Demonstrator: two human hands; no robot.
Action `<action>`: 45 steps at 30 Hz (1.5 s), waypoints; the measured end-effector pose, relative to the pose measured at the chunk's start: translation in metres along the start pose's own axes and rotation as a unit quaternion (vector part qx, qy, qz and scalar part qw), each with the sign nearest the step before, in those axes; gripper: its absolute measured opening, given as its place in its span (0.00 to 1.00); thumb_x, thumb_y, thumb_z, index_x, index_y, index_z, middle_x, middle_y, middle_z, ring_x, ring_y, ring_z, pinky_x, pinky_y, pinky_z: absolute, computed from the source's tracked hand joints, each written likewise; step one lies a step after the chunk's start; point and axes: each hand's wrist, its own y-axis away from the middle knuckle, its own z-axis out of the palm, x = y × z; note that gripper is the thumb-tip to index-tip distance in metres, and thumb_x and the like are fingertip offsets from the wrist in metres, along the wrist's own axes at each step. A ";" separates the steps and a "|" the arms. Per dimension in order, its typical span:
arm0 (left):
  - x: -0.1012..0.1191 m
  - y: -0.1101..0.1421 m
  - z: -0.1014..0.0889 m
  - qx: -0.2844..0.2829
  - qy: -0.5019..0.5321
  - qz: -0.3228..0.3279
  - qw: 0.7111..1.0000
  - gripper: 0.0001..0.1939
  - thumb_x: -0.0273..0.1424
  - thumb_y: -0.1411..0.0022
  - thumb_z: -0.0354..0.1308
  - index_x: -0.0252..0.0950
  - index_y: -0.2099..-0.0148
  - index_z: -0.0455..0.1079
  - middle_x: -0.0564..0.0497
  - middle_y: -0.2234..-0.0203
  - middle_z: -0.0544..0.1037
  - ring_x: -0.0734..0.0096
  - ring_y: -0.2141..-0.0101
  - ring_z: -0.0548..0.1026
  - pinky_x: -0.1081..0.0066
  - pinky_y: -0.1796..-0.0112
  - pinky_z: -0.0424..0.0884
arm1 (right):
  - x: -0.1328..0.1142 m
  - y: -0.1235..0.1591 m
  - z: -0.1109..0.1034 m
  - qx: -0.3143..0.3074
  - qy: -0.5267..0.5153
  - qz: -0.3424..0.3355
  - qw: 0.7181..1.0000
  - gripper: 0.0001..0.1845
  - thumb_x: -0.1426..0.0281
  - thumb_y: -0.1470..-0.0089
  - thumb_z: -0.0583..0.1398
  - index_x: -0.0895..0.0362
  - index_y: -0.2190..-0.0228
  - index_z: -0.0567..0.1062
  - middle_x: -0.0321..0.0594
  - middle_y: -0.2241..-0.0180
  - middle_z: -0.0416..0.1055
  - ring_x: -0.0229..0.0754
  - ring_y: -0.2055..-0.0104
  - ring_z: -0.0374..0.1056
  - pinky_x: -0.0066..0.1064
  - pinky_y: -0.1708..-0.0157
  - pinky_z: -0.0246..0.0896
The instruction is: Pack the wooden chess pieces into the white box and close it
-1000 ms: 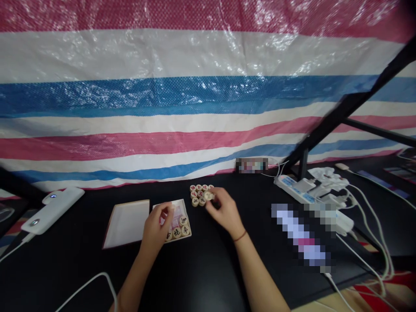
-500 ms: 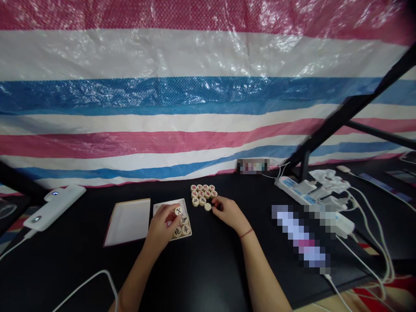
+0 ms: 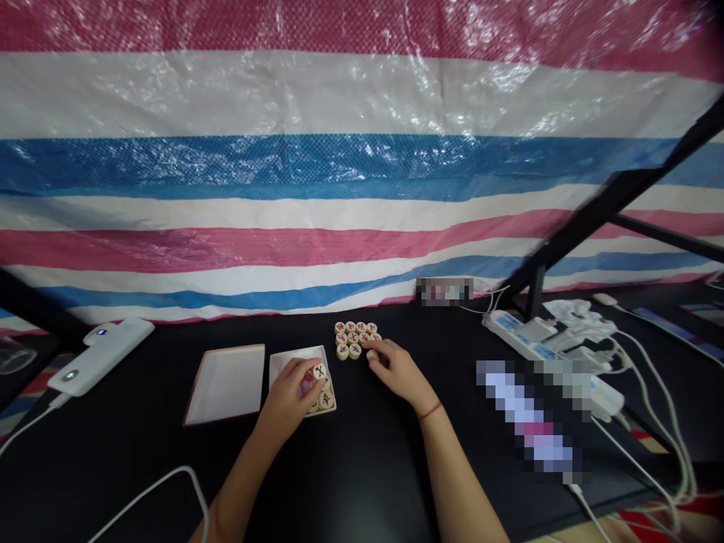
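Observation:
My left hand (image 3: 291, 392) pinches a round wooden chess piece (image 3: 320, 371) with a black character, held just above a small white box (image 3: 283, 360) that has several pieces in its right side. My right hand (image 3: 396, 366) rests on the black table with its fingertips closed on a plain-faced piece (image 3: 372, 354) at the right edge of a cluster of wooden pieces (image 3: 354, 338) with red and black characters. A white lid (image 3: 226, 383) lies flat to the left of the box.
A white power bank (image 3: 99, 353) with a cable sits at the far left. A power strip (image 3: 526, 332) with plugs and white cables lies at the right. A striped tarp (image 3: 339, 166) hangs behind the table, and a black metal frame (image 3: 593, 204) slants at the right.
My right hand set a piece down beside the cluster and now pushes it against the group. My left hand lifted a black-marked piece out of the box and shifted it slightly right.

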 end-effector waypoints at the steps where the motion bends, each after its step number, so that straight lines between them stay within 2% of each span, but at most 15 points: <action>1: 0.000 0.000 0.000 -0.002 -0.001 0.000 1.000 0.13 0.32 0.39 0.56 0.42 0.52 0.70 0.49 0.59 0.76 0.66 0.60 0.76 0.65 0.54 0.72 | 0.003 0.000 -0.001 0.008 -0.010 -0.005 1.000 0.15 0.72 0.45 0.54 0.55 0.59 0.77 0.42 0.63 0.72 0.40 0.65 0.69 0.32 0.61 0.63; 3: 0.000 0.000 -0.001 -0.004 -0.004 0.000 1.000 0.13 0.32 0.39 0.57 0.42 0.52 0.70 0.49 0.59 0.76 0.66 0.60 0.76 0.65 0.54 0.72 | 0.008 0.000 -0.003 0.020 -0.018 -0.010 1.000 0.15 0.70 0.43 0.52 0.54 0.59 0.77 0.44 0.60 0.72 0.41 0.63 0.69 0.34 0.60 0.64; 9: 0.000 -0.001 -0.001 -0.005 -0.010 0.005 1.000 0.13 0.32 0.40 0.57 0.42 0.52 0.70 0.49 0.59 0.76 0.66 0.60 0.76 0.66 0.55 0.72 | 0.011 0.000 -0.004 0.029 0.006 0.021 0.999 0.11 0.69 0.46 0.55 0.55 0.64 0.75 0.41 0.62 0.74 0.37 0.74 0.66 0.31 0.68 0.63; 16: 0.000 -0.001 -0.001 -0.015 -0.012 0.004 1.000 0.12 0.32 0.39 0.56 0.41 0.53 0.70 0.49 0.60 0.76 0.65 0.59 0.76 0.65 0.54 0.71 | 0.007 0.000 -0.001 -0.003 0.045 0.045 0.998 0.03 0.69 0.49 0.58 0.54 0.72 0.72 0.36 0.68 0.74 0.38 0.72 0.68 0.28 0.69 0.59; 21: 0.002 0.001 0.000 -0.014 -0.012 -0.004 1.000 0.13 0.33 0.40 0.56 0.41 0.52 0.69 0.51 0.65 0.76 0.68 0.64 0.76 0.67 0.59 0.72 | 0.004 0.000 -0.001 -0.003 0.055 0.029 0.998 0.06 0.69 0.48 0.59 0.55 0.74 0.73 0.37 0.69 0.72 0.39 0.69 0.67 0.29 0.68 0.59; 25: 0.007 0.003 0.003 -0.019 -0.028 -0.012 0.999 0.12 0.33 0.41 0.57 0.40 0.54 0.69 0.52 0.67 0.76 0.68 0.66 0.75 0.68 0.62 0.72 | -0.015 0.001 0.002 0.017 0.003 -0.001 1.000 0.10 0.65 0.44 0.58 0.55 0.73 0.75 0.38 0.71 0.72 0.39 0.69 0.67 0.29 0.68 0.60; 29: 0.011 0.004 0.010 -0.035 -0.049 0.014 0.998 0.09 0.29 0.41 0.56 0.40 0.57 0.69 0.52 0.67 0.77 0.67 0.65 0.75 0.68 0.62 0.71 | -0.045 0.006 0.017 -0.058 -0.116 -0.048 0.990 0.12 0.62 0.46 0.62 0.55 0.63 0.76 0.36 0.70 0.73 0.35 0.73 0.65 0.26 0.72 0.60; 31: 0.011 0.005 0.014 -0.036 -0.062 0.029 0.997 0.09 0.27 0.41 0.55 0.39 0.57 0.69 0.51 0.66 0.77 0.66 0.64 0.75 0.66 0.61 0.71 | -0.058 0.009 0.026 -0.086 -0.137 -0.060 0.985 0.11 0.63 0.48 0.63 0.55 0.64 0.76 0.34 0.71 0.72 0.34 0.75 0.63 0.24 0.74 0.58; 33: 0.011 0.006 0.015 -0.034 -0.076 0.035 0.996 0.10 0.25 0.41 0.54 0.39 0.57 0.69 0.51 0.66 0.78 0.65 0.63 0.75 0.66 0.61 0.71 | -0.064 0.011 0.030 -0.089 -0.136 -0.066 0.985 0.08 0.67 0.48 0.63 0.55 0.65 0.76 0.32 0.74 0.70 0.33 0.76 0.61 0.24 0.75 0.56; 36: 0.011 0.007 0.014 -0.034 -0.084 0.041 0.995 0.09 0.28 0.40 0.55 0.40 0.56 0.69 0.51 0.66 0.78 0.64 0.64 0.75 0.65 0.61 0.71 | -0.058 0.009 0.026 -0.065 -0.121 -0.070 0.988 0.07 0.70 0.47 0.60 0.55 0.64 0.76 0.33 0.73 0.71 0.34 0.76 0.62 0.25 0.74 0.58; 39: 0.011 0.006 0.012 -0.021 -0.086 0.047 0.995 0.12 0.32 0.39 0.56 0.40 0.52 0.68 0.50 0.66 0.78 0.63 0.63 0.76 0.63 0.59 0.71 | -0.036 0.006 0.013 0.004 -0.062 -0.049 0.997 0.10 0.71 0.47 0.58 0.55 0.62 0.75 0.39 0.66 0.73 0.36 0.72 0.65 0.28 0.68 0.62; 41: 0.011 0.006 0.010 -0.019 -0.086 0.044 0.995 0.14 0.32 0.39 0.56 0.40 0.50 0.68 0.49 0.65 0.78 0.63 0.63 0.76 0.62 0.59 0.71 | -0.019 0.004 0.005 0.035 0.002 -0.014 0.999 0.11 0.71 0.48 0.57 0.56 0.62 0.75 0.41 0.65 0.71 0.38 0.71 0.65 0.31 0.67 0.62; 45: 0.010 0.005 0.009 -0.022 -0.082 0.037 0.996 0.14 0.31 0.38 0.54 0.40 0.49 0.68 0.49 0.65 0.79 0.63 0.63 0.76 0.62 0.58 0.71 | 0.001 0.003 0.001 0.027 0.061 0.031 0.997 0.13 0.72 0.52 0.57 0.55 0.61 0.73 0.39 0.65 0.70 0.38 0.72 0.66 0.30 0.68 0.61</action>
